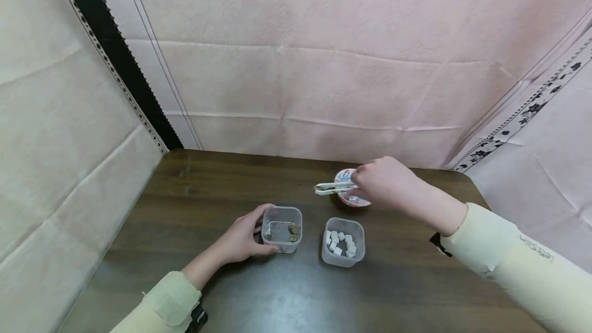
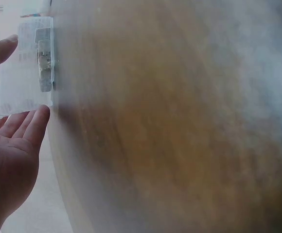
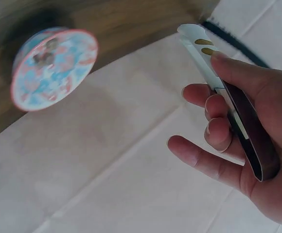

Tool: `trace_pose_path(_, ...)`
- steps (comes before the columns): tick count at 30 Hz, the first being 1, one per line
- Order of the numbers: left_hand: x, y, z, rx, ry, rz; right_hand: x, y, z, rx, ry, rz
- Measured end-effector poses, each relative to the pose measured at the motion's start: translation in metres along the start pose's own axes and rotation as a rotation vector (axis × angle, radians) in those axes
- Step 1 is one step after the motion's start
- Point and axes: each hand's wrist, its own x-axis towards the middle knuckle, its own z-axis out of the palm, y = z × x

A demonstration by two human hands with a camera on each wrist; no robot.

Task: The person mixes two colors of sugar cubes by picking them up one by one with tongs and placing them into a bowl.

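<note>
My left hand [image 1: 242,235] holds a clear plastic container [image 1: 277,229] from its left side, thumb on the near side and fingers behind. Several small brownish cubes [image 1: 293,232] lie at its right side; the left wrist view shows them [image 2: 44,60] through the wall. My right hand [image 1: 386,181] grips a pair of tongs [image 1: 334,186], with white tips and a dark handle [image 3: 253,138] in the palm. The tips point left, above the table; whether they hold a small piece I cannot tell. Beneath that hand, a patterned bowl [image 3: 58,77] contains small brownish pieces [image 3: 44,57].
A second plastic container [image 1: 343,262] with several white cubes [image 1: 334,238] stands to the right of the held one. The dark wooden table [image 1: 222,179] ends at a pale cloth backdrop [image 1: 296,86], with further cloth on both sides.
</note>
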Motion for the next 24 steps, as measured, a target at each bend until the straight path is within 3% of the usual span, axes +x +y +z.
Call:
trace_pose_path(11,-0.001,0.001,0.001,0.013,0.003,-0.005,-0.034,0.041,0.025,0.06,-0.087,0.155)
trace_pose_path(24,-0.001,0.001,-0.001,-0.002,-0.003,-0.001,-0.038,0.057,0.061,0.122,-0.238,0.209)
